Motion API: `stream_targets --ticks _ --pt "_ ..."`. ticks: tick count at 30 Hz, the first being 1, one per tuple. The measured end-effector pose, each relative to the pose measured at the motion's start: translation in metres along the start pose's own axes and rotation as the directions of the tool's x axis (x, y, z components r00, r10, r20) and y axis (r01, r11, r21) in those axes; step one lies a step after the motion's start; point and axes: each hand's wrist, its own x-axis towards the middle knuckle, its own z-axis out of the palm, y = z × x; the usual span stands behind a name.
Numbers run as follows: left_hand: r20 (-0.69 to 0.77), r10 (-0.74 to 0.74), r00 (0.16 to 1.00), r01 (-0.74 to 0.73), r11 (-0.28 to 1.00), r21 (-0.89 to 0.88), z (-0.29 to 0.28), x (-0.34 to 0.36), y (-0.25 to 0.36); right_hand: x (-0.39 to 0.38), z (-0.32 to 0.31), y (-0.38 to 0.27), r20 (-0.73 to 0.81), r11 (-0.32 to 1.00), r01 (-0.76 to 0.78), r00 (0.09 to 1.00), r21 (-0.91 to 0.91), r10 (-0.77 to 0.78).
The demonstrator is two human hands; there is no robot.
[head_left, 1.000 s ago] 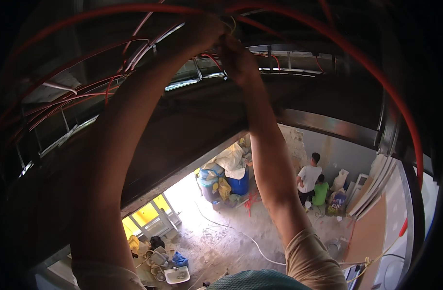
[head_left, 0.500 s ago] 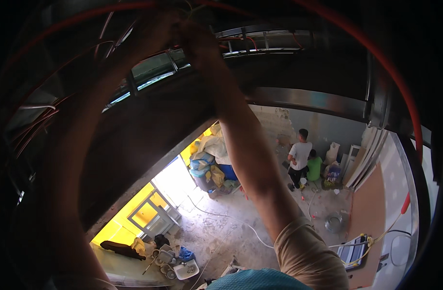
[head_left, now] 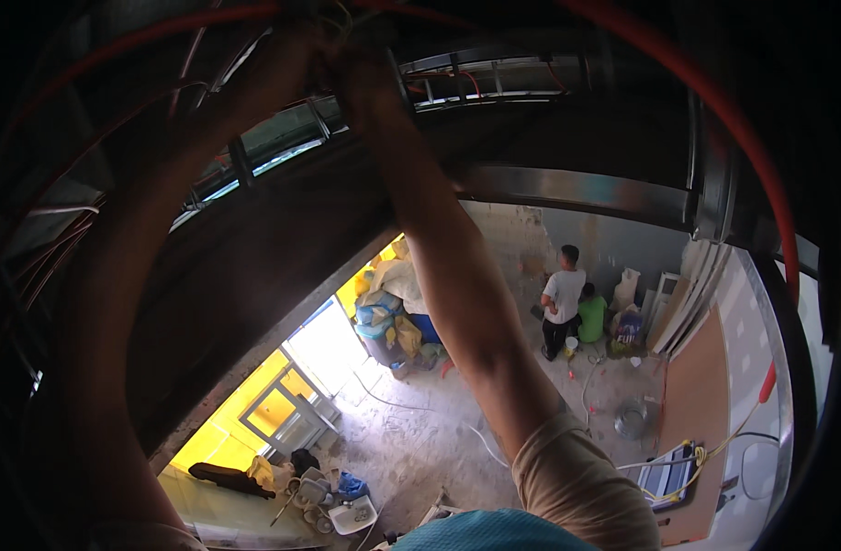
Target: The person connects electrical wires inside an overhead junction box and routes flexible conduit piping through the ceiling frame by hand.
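Note:
Both my bare arms reach up to the dark ceiling framing at the top left of the head view. My left hand is in deep shadow beside thin yellow-green wires, its fingers hard to make out. My right hand is just right of it and lower, almost touching it, with fingers curled closed around something too dark to name. A red conduit arches near my hands, and a second thicker red conduit curves down on the right.
A dark beam and steel channel border an opening. Below are two people, piled sacks, leaning boards, a white basin, a metal bucket and a cable on the floor.
My raised hands and forearms have shifted left in the picture as the view turned, and the hands are darker now. More of the yellow wall below has come into sight.

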Motion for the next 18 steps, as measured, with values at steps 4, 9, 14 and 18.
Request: stream_targets --ticks 4,9,14,18 --pt "0.019 -0.116 0.993 0.106 0.816 -0.568 0.015 -0.003 0.026 -0.007 -0.005 -0.003 0.159 0.819 0.252 0.967 -0.515 -0.197" --pt "0.116 0.32 0.94 -0.339 0.913 0.227 -0.014 -0.002 -0.005 -0.009 0.011 -0.01 -0.007 0.977 -0.036 0.999 -0.212 0.036" --pt "0.079 0.026 0.996 -0.025 1.0 -0.009 -0.008 -0.001 -0.005 -0.006 0.01 -0.015 -0.012 0.995 -0.087 0.996 0.051 0.088" --pt "0.02 0.119 0.993 -0.12 0.949 0.292 -0.012 -0.003 0.005 -0.011 0.014 -0.02 -0.112 0.992 -0.124 0.986 0.021 0.125"
